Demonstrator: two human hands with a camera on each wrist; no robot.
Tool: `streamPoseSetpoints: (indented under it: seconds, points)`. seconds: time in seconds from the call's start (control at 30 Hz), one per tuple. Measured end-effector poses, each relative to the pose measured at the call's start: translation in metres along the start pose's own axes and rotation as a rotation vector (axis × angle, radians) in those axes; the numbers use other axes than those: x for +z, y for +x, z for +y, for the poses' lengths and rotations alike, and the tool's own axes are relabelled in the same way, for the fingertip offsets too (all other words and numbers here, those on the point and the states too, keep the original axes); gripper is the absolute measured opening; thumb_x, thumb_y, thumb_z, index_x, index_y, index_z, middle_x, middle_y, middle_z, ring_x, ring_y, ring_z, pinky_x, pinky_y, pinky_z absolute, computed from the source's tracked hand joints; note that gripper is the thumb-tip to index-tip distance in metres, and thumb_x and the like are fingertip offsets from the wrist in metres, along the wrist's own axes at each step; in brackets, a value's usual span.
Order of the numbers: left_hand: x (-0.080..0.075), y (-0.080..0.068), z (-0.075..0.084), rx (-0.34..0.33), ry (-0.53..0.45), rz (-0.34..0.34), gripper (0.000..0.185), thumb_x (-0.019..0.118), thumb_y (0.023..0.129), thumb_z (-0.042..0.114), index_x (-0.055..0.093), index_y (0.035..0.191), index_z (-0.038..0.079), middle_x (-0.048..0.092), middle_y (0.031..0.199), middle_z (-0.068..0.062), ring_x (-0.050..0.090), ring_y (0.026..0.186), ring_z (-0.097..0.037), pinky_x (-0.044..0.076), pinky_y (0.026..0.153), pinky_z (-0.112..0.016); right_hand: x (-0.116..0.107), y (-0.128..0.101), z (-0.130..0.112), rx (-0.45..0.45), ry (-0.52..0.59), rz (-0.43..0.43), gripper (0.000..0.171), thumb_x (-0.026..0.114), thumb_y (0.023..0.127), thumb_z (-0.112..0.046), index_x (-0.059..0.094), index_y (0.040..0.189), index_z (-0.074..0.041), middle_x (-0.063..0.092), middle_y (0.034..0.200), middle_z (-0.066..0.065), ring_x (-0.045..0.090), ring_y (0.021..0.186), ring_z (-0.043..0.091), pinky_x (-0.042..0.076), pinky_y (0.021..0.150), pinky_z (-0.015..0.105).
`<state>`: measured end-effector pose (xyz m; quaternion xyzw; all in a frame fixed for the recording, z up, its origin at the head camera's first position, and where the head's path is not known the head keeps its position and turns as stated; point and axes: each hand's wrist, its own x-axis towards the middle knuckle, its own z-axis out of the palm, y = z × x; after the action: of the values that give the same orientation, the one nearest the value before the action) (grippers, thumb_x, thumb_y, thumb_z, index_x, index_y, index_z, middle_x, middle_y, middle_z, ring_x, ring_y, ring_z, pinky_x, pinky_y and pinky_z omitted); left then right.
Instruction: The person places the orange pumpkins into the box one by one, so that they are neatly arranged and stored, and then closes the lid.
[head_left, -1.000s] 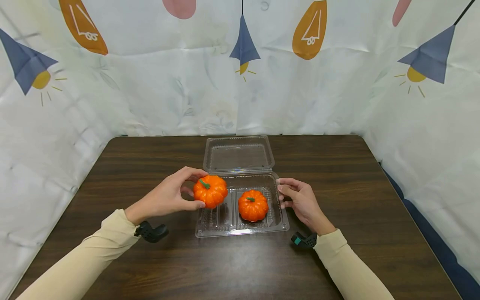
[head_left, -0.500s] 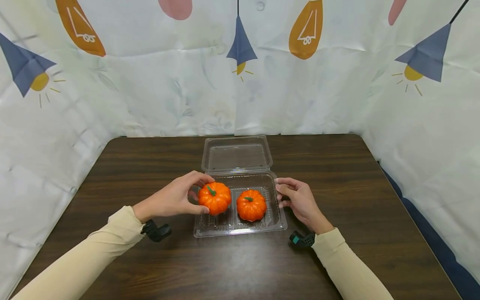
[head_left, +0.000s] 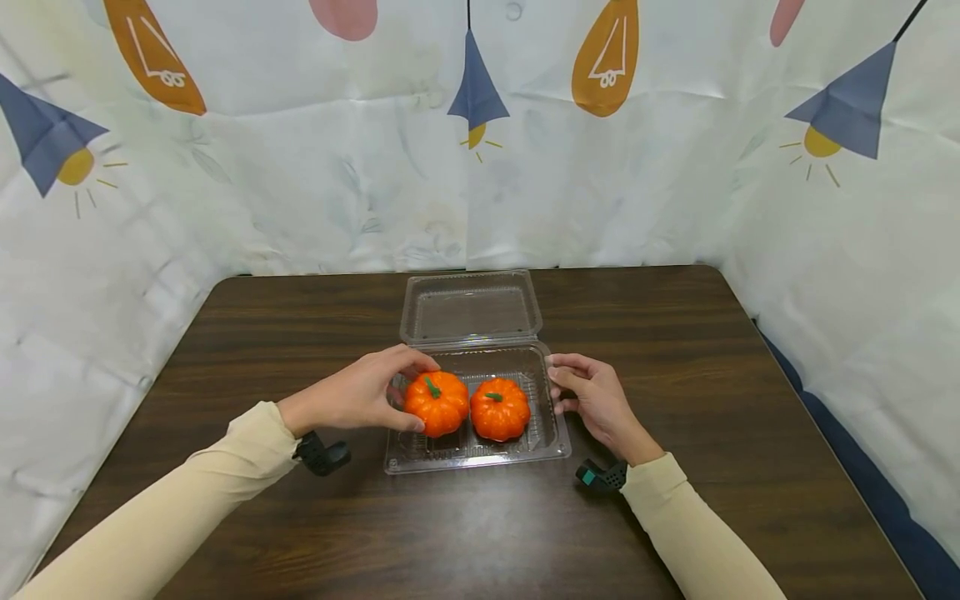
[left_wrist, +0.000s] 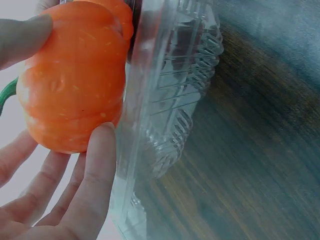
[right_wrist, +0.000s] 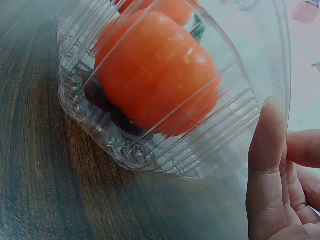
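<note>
I am gripping the left pumpkin [head_left: 438, 410], probably light, stiff and slick, by its sides with my left hand [head_left: 358, 393] over the clear container's [head_left: 480, 461] left half, my right hand [head_left: 597, 402] pinching its likely flexible rim.

Before you, a dark brown, wood-grained worktop [head_left: 675, 350] fills the lower half of the head view, its far corners rounded and a soft patch of glare [head_left: 480, 508] on its near part. Creased white fabric hangs beyond its far edge as a back wall [head_left: 337, 183], with a left wall [head_left: 90, 350] and a right wall [head_left: 840, 283] of the same cloth. Across the top you have printed blue lamps [head_left: 477, 87] with yellow bulbs, orange bulb shapes [head_left: 606, 62] and pink shapes [head_left: 343, 17]; faint leaf outlines [head_left: 371, 225] show lower down. To your right, dark blue material [head_left: 847, 458] runs beside the worktop.
</note>
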<state>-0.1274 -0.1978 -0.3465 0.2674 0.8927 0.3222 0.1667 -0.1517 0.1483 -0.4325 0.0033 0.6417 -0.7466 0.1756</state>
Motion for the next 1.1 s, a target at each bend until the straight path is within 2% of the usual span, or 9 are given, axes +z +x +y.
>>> streamPoseSetpoints:
  seconds: [0.23,0.43,0.63,0.93,1.1]
  points:
    - [0.000,0.007,0.004,-0.028,-0.008,-0.050,0.066,0.084,0.074,0.032,0.053,0.130,0.020,0.057,0.125,0.003,0.061,0.104,-0.014,0.059,0.078,-0.023,-0.001,0.000,0.000,0.003,0.008,-0.001,0.042,0.067,0.093,-0.018,0.055,0.127,0.003,0.065,0.082,-0.003,0.059,0.064,0.010,0.058,0.055,0.023]
    - [-0.001,0.011,0.007,-0.034,0.061,-0.076,0.066,0.085,0.073,0.034,0.055,0.129,0.018,0.058,0.122,0.000,0.063,0.095,-0.013,0.058,0.075,-0.022,-0.002,0.000,0.000,0.005,0.008,-0.003,0.042,0.067,0.093,-0.019,0.055,0.127,0.002,0.065,0.082,-0.003,0.059,0.064,0.010,0.058,0.056,0.023]
    - [-0.002,0.015,0.008,-0.019,0.095,-0.108,0.065,0.086,0.073,0.030,0.056,0.129,0.016,0.057,0.123,-0.002,0.063,0.103,-0.016,0.058,0.076,-0.022,-0.002,0.002,0.000,0.009,0.008,-0.009,0.043,0.068,0.092,-0.019,0.055,0.128,0.002,0.065,0.082,-0.003,0.059,0.064,0.010,0.059,0.056,0.024]
    - [-0.006,0.026,0.008,0.011,0.090,-0.168,0.066,0.088,0.070,0.023,0.057,0.127,0.014,0.061,0.123,-0.001,0.062,0.111,-0.019,0.060,0.082,-0.030,-0.002,0.003,0.000,0.012,0.007,-0.001,0.041,0.067,0.092,-0.018,0.057,0.127,0.001,0.065,0.081,-0.003,0.059,0.064,0.010,0.059,0.056,0.024]
    - [-0.005,0.032,0.010,0.005,0.152,-0.199,0.066,0.089,0.068,0.023,0.059,0.126,0.014,0.063,0.124,0.000,0.062,0.115,-0.021,0.057,0.091,-0.038,-0.002,0.004,0.001,0.008,0.012,-0.001,0.040,0.066,0.093,-0.016,0.057,0.126,0.002,0.066,0.081,-0.003,0.059,0.064,0.010,0.058,0.055,0.024]
